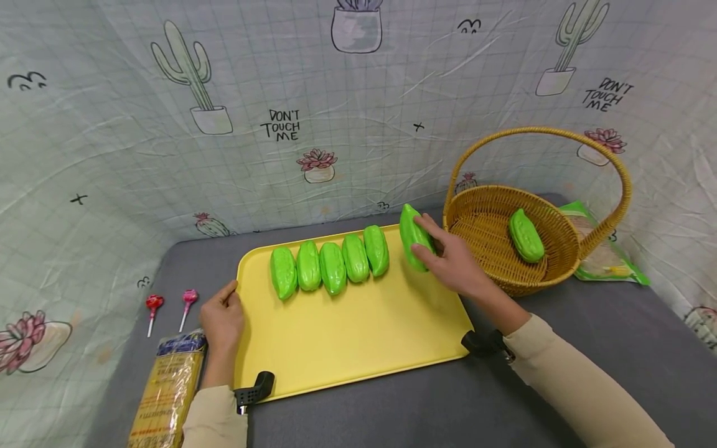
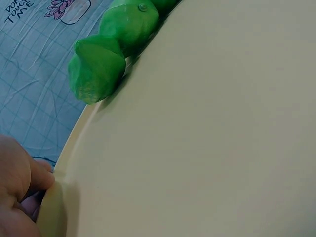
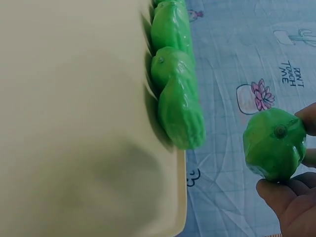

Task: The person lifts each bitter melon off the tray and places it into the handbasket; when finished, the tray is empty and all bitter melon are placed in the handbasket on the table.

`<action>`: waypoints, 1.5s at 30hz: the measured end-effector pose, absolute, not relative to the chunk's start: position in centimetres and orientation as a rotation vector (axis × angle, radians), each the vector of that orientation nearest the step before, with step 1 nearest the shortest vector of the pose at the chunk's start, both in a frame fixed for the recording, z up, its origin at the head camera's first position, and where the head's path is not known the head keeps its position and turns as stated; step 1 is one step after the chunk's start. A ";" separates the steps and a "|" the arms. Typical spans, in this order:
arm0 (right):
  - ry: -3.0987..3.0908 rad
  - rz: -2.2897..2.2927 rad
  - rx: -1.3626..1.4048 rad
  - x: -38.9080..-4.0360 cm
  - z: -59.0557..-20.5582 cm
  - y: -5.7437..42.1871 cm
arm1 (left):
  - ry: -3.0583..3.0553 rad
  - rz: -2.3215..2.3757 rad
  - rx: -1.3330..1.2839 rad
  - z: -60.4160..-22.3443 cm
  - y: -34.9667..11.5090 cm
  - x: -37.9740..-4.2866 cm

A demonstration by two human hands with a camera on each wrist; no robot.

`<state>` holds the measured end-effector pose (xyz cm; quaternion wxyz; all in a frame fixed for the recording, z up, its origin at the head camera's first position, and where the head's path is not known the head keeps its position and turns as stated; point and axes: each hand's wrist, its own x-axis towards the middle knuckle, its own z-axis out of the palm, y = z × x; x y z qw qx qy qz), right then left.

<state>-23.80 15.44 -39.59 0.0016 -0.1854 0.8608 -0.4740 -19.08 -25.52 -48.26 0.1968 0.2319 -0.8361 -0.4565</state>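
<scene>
**Counted seven green gourds (image 1: 333, 269) over here, one of them in midair**

So the split is five, one, one. Five sit side by side along the far edge of the single yellow tray (image 1: 347, 336), one lies in the only wicker basket (image 1: 476, 242), and the held gourd (image 1: 413, 239) is in the person's right hand (image 1: 450, 258), up over the tray's far right part. That hand has thumb and fingers spread just as wide as the gourd, pinching its sides. The left hand (image 1: 224, 317) is nearly closed, with the tray's left rim nipped in its fingers.

Other stuff on the grey table (image 1: 392, 410): two lollipops, a red lollipop (image 1: 154, 302) and a pink lollipop (image 1: 190, 296), one spaghetti packet (image 1: 168, 392) by the left forearm, and one green-edged bag (image 1: 602, 258) partly behind the basket.

Funny what each camera catches, though. The right wrist one gets the held gourd end-on, round stem nub (image 3: 280, 131) and all, which the head view misses. The left wrist one gets that rim pinch up close. Only the head camera takes in the lollipops and the spaghetti.
</scene>
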 end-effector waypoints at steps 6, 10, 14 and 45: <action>2.720 -1.507 -0.579 -23.5 -39.3 16.3 | -2.343 -1.271 0.635 -48.4 -25.5 -19.0; 2.734 -1.522 -0.573 -23.4 -39.1 17.3 | -2.341 -1.267 0.642 -48.5 -25.5 -19.0; 2.760 -1.510 -0.563 -23.3 -38.7 18.6 | -2.338 -1.269 0.650 -48.3 -25.5 -19.1; 2.771 -1.420 -0.115 -25.9 -39.9 26.2 | -2.343 -1.262 0.644 -48.2 -25.4 -18.9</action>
